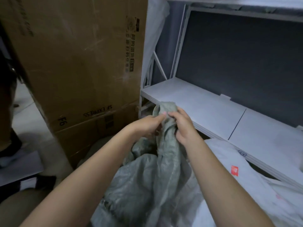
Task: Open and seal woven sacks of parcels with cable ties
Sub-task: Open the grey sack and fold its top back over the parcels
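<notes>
Sack point(157, 174) of grey-green weave stands between the cardboard boxes point(78, 63) and the white shelf point(205, 105), its neck bunched upright; the left hand point(147, 126) pinches the gather with curled fingers and the right hand point(182, 126) wraps round it just opposite. I'd keep that twist tight and high so a tie bites cleanly. No cable tie shows, and the parcels inside are hidden

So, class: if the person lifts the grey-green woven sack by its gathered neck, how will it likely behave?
Probably floppy: the woven sack sags in deep folds below the left hand and right hand. Its bunched neck likely holds well, since curled fingers pinch it. Weight is hard to judge; the contents are hidden.
</notes>
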Tool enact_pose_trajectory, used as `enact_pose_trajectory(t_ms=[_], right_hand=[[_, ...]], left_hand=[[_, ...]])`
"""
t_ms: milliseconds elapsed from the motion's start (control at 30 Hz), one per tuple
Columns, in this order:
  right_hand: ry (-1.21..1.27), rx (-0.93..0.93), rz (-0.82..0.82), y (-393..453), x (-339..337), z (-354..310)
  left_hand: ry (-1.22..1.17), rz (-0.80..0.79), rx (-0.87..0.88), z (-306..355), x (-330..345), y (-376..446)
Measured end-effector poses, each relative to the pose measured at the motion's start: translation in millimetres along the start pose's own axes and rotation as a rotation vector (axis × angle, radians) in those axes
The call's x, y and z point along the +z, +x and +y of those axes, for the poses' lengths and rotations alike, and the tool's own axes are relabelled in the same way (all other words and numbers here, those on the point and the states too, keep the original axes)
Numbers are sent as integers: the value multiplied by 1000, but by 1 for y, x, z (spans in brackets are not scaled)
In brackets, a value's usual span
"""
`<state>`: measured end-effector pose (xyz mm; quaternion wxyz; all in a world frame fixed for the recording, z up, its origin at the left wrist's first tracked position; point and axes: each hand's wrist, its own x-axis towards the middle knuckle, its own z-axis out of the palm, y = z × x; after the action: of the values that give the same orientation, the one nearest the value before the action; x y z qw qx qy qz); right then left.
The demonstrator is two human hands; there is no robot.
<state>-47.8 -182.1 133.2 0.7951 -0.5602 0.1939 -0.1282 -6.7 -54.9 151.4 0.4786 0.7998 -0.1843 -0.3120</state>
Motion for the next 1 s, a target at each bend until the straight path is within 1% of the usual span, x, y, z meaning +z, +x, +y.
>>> enact_pose_trajectory(t_ms=[33,67,100,133,167,200,233,267,300,333,367,433,467,500,533,567,633,667,700,733,800,833,900,933,1000], right_hand=[[106,30,-86,-1,4,-10],[168,50,-162,-3,5,-16],[135,42,-195,-5,5,-20],[-10,-7,-195,-9,3,-22],[-254,-84,-131,-12,-1,-22],[-497,-162,-29,-16,-6,-20],[-654,-211,45,-19,-13,-15],[-697,-186,80,-23,-19,-10],[-663,-120,96,-26,-25,-6],[-630,-63,108,-30,-31,-1],[-659,-74,136,-32,-36,5],[-840,-245,259,-36,-44,11],[-887,-341,306,-40,-44,8],[-899,-399,306,-43,-43,5],[-894,-389,250,-47,-40,1],[-863,-317,150,-49,-36,-3],[-659,-15,-119,-60,-23,-12],[-552,99,-235,-64,-18,-12],[-461,133,-287,-65,-17,-11],[-383,125,-279,-64,-17,-11],[-248,88,-214,-63,-20,-12],[-155,82,-210,-61,-21,-14],[53,71,-244,-57,-18,-21],[148,54,-245,-55,-13,-27],[262,20,-203,-50,1,-42]], left_hand=[[-66,-51,5,0,3,-1],[-123,-51,26,0,6,-2],[-173,-21,52,-1,8,-1],[-211,25,78,0,10,-2],[-187,96,115,0,12,1],[-94,173,168,2,14,2],[45,245,225,4,15,3],[173,309,280,7,16,2],[278,363,326,11,18,0],[350,409,358,14,19,-4],[392,449,380,17,19,-6],[418,512,410,20,17,-7],[411,519,420,21,15,-8],[408,516,429,22,14,-9],[411,514,436,24,13,-10],[418,511,447,26,12,-12],[419,469,464,31,12,-16],[390,414,465,34,11,-18],[303,341,452,37,10,-20],[152,253,418,39,8,-23],[-141,84,334,42,4,-34],[-190,29,327,42,1,-39],[-93,-19,347,39,-2,-47],[-27,-54,328,36,-2,-49],[8,-154,248,27,1,-49]])
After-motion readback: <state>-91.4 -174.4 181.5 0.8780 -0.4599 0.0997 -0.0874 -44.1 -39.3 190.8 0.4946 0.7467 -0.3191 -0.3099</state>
